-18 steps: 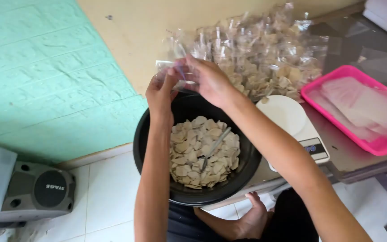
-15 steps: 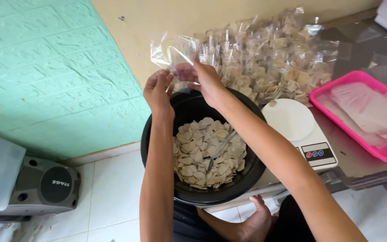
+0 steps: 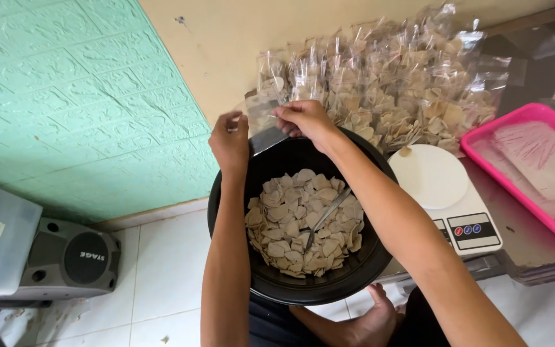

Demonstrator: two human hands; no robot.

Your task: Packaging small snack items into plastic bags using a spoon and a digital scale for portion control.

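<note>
Both of our hands were raised over the far rim of the black bowl (image 3: 290,289), pinching a small clear plastic bag (image 3: 261,122) between them: our left hand (image 3: 229,141) gripped its left edge with thumb and fingertips, and our right hand (image 3: 306,119) clamped the opposite edge from above. The bag hung between the two hands, stretched crosswise from left to right, its lower part dipping toward the bowl's far wall. Directly beneath and toward us lay the pale chips (image 3: 303,225) heaped in the bowl, with a metal utensil (image 3: 329,215) resting slantwise on top, its handle pointing up toward our right forearm, so the right hand was the nearer one to it. Beyond the bag, filled packets (image 3: 387,83) were piled against the wall. A white scale (image 3: 441,193) sat on the surface just right of the bowl, and a pink tray (image 3: 531,115) stood further right.
</note>
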